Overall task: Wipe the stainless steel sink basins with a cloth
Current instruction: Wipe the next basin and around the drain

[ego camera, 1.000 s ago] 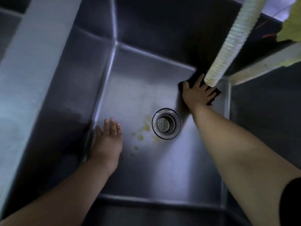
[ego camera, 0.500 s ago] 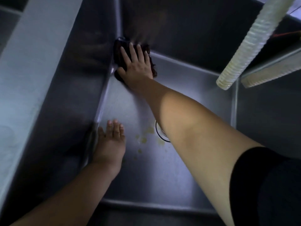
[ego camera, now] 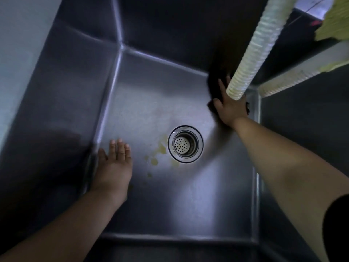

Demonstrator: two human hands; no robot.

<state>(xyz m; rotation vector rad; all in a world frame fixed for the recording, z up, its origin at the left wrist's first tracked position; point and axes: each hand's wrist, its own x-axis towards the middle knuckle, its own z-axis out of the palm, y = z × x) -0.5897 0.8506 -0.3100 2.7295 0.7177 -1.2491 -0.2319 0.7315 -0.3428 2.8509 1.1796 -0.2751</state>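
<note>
I look straight down into a deep stainless steel sink basin (ego camera: 188, 195). My right hand (ego camera: 229, 108) presses a dark cloth (ego camera: 214, 86) flat against the far right corner, where the floor meets the back wall. Part of that hand is hidden behind a hanging hose. My left hand (ego camera: 113, 167) lies flat and open on the basin floor by the left wall, holding nothing. A round drain strainer (ego camera: 185, 144) sits mid-floor, with yellowish stains (ego camera: 159, 150) just left of it.
A white ribbed hose (ego camera: 258, 44) hangs down from the upper right, its open end above my right hand. A second ribbed hose (ego camera: 294, 78) lies along the right rim. A yellow-green cloth (ego camera: 334, 23) sits at the top right. The light counter (ego camera: 15, 63) borders the left.
My right hand swept the cloth from the far right corner to the far left corner and back to the far right corner. My left hand stayed planted on the floor.
</note>
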